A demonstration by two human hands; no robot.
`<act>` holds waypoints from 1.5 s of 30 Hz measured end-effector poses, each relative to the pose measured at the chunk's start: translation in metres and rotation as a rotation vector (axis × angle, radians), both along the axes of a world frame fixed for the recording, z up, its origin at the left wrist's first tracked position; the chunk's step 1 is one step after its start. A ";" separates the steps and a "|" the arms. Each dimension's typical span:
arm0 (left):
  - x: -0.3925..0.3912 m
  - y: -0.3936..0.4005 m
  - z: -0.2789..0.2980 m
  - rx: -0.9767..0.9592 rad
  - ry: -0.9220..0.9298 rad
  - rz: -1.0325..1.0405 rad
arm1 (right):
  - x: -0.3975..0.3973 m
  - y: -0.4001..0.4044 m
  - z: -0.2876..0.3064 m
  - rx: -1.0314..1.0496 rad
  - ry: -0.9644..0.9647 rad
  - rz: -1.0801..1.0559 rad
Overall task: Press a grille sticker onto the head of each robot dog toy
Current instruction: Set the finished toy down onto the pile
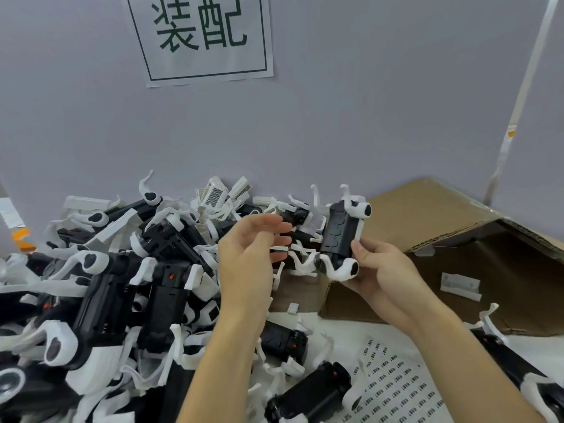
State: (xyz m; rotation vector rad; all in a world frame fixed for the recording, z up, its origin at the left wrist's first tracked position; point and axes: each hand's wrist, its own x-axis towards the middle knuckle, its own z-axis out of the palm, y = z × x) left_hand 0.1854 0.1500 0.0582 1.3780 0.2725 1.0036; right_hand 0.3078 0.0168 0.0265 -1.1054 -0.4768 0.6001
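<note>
The right hand [384, 270] grips a robot dog toy [341, 236] from below, thumb curled against its side and fingers wrapped underneath. The toy has a black, segmented body with white curved legs and round black joints at its corners; it is held raised, belly toward the camera, above the edge of the cardboard box [457, 254]. The left hand [250, 254] hovers just beside the toy, fingers loosely spread and holding nothing that can be made out. Below the hands, a sticker sheet [393, 389] printed with rows of small dark grille marks lies flat on the white table [341, 325]. The cardboard box lies open on its side and holds a small white part [460, 285]. To the left, a heap of robot dog toys [122, 285] is piled against the grey wall [335, 117], where a paper sign [201, 38] hangs.
</note>
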 end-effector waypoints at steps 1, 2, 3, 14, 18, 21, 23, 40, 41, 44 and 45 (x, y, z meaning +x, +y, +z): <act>0.000 0.000 0.000 0.007 0.012 -0.017 | 0.000 -0.004 0.001 0.059 0.029 0.069; 0.000 -0.001 0.000 0.015 0.023 -0.036 | 0.000 -0.007 0.002 0.106 0.035 0.128; 0.001 -0.001 -0.001 0.025 0.032 -0.054 | 0.000 -0.009 0.003 0.137 0.022 0.174; -0.003 0.000 0.000 -0.107 -0.019 -0.294 | -0.005 -0.010 0.009 -0.127 -0.514 -0.079; -0.004 0.000 0.000 -0.222 -0.001 -0.361 | -0.008 -0.013 0.017 -0.210 -0.712 -0.181; -0.001 -0.003 -0.001 -0.174 0.055 -0.340 | -0.010 -0.014 0.020 -0.257 -0.765 -0.201; 0.001 -0.002 -0.003 -0.176 0.072 -0.299 | -0.012 -0.013 0.020 -0.274 -0.778 -0.201; -0.004 0.011 -0.002 -0.759 -0.070 -0.065 | -0.031 -0.002 0.021 -0.378 -0.960 -0.138; -0.004 0.012 -0.003 -0.757 -0.075 -0.082 | -0.031 0.000 0.019 -0.336 -0.957 -0.156; -0.006 0.013 -0.004 -0.749 -0.057 -0.161 | -0.026 0.010 0.009 -0.231 -0.812 -0.205; -0.007 0.014 -0.004 -0.740 -0.027 -0.169 | -0.024 0.013 0.005 -0.182 -0.658 -0.223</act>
